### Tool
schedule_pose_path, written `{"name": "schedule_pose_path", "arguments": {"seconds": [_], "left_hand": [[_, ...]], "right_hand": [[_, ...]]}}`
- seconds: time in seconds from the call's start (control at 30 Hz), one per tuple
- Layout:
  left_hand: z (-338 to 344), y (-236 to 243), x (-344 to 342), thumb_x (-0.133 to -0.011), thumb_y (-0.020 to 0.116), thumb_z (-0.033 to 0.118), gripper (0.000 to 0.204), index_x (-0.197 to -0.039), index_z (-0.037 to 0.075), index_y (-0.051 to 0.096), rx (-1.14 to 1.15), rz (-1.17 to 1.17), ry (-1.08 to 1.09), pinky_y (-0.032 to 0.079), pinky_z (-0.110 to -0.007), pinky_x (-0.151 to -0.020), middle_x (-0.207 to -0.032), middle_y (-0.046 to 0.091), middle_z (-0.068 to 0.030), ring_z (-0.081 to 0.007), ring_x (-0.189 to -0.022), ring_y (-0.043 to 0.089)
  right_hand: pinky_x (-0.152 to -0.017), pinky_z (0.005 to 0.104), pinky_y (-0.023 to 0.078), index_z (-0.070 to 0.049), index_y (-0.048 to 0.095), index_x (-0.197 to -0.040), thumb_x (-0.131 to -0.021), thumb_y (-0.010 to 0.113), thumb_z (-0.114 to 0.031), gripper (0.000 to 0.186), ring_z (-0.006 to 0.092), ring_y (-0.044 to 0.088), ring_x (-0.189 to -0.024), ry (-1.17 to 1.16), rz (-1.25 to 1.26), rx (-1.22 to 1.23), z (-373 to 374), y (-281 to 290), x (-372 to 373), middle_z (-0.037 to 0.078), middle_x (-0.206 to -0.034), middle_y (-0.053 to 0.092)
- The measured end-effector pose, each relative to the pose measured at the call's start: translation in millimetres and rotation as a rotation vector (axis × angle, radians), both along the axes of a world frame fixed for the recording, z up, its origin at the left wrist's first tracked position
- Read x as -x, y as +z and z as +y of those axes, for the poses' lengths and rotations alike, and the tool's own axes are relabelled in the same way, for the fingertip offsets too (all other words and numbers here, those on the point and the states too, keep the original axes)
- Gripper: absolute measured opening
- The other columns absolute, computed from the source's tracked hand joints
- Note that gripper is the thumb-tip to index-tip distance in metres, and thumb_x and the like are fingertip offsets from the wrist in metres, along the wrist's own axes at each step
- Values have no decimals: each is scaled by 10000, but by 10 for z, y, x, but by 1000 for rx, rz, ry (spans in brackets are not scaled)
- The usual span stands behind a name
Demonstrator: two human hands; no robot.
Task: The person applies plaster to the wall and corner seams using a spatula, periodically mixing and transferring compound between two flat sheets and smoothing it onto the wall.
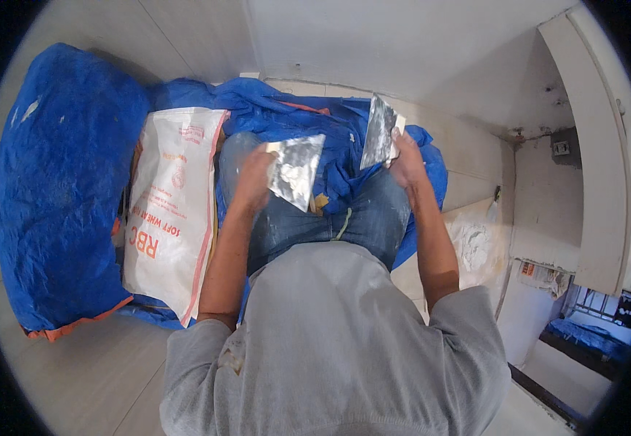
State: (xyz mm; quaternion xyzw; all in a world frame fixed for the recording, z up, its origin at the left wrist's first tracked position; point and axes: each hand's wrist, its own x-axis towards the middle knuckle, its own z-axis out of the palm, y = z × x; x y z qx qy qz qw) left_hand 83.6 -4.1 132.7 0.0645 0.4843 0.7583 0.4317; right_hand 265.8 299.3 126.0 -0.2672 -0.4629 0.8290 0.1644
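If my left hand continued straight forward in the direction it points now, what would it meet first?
Most likely the crumpled blue sheet beyond the left hand. Its metal plate juts off to the right. Depth is unclear, so the hand might pass above the sheet.

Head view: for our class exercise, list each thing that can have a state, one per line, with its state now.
Left hand, closed on the left blade
Left blade, held up, carrying white paste
Right hand, closed on the right blade
Right blade, held up, streaked with white
White sack, laid out, printed side up
Blue tarp, rumpled
Jeans, smudged with pale marks
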Motion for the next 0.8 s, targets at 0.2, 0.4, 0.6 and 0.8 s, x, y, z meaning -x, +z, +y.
{"name": "schedule_pose_path", "arguments": {"seconds": [0.2, 0.4, 0.6, 0.8], "left_hand": [[283, 507, -168, -950, 506, 111, 283, -1189, -4, 602, -23, -140, -39, 548, -327, -828, -1075, 689, -96, -199, -932, 689], [177, 558, 166, -932, 564, 152, 310, -1185, -23, 606, 191, 103, 181, 524, -326, -861, -1094, 684, -114, -199, -998, 663], [53, 302, 448, -934, 592, 182, 420, -1288, -44, 587, 293, 965, 100, 489, -297, -876, -1122, 668, -86, -190, -994, 633], [122, 555, 539, -931, 588, 168, 364, -1242, -20, 614, 153, 101, -91, 485, -272, -856, -1096, 671, -74, -143, -980, 625]], "right_hand": [[-769, 290, 505, -30, 645, -1228, -1020, 609, -246, 302, 110, 633, -858, 303, -61, -302, -253, 262, 48, 29, -978, 713], [-752, 300, 481, 14, 693, -1111, -935, 690, -197, 275, 129, 610, -833, 330, -215, -729, -131, 513, -150, 68, -910, 714], [-839, 381, 496, -137, 709, -1050, -736, 745, -81, 321, 217, 643, -919, 324, 22, -2076, -464, 1596, 112, 12, -1041, 714], [-833, 393, 469, -180, 706, -1075, -659, 719, -77, 428, 206, 627, -920, 270, 12, -2216, -559, 1812, 272, -32, -1072, 705]]}}
